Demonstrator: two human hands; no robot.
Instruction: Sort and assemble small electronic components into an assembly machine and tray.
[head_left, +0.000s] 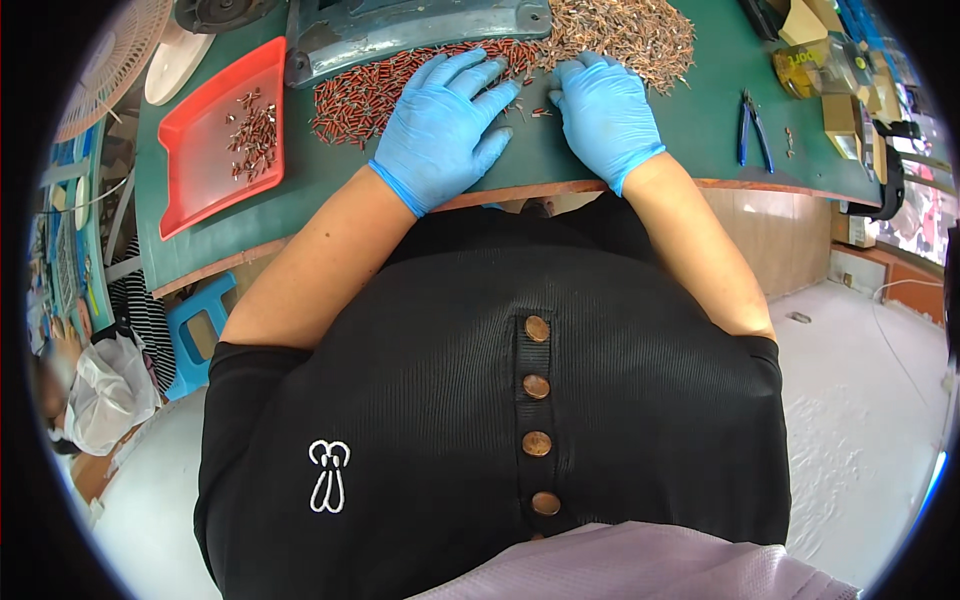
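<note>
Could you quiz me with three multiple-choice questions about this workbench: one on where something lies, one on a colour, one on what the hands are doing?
1. Where is the red tray?
A. left of the hands
B. right of the hands
C. on the floor

2. What colour are the gloves?
A. white
B. blue
C. black

3. How do the hands lie?
A. gripping the pliers
B. raised in the air
C. flat on the bench by the small red pieces

Answers: 1 A, the tray lies beyond the left hand. 2 B, both gloves are blue. 3 C, the right hand and the left rest palm-down at the red pieces; the pliers lie untouched.
</note>
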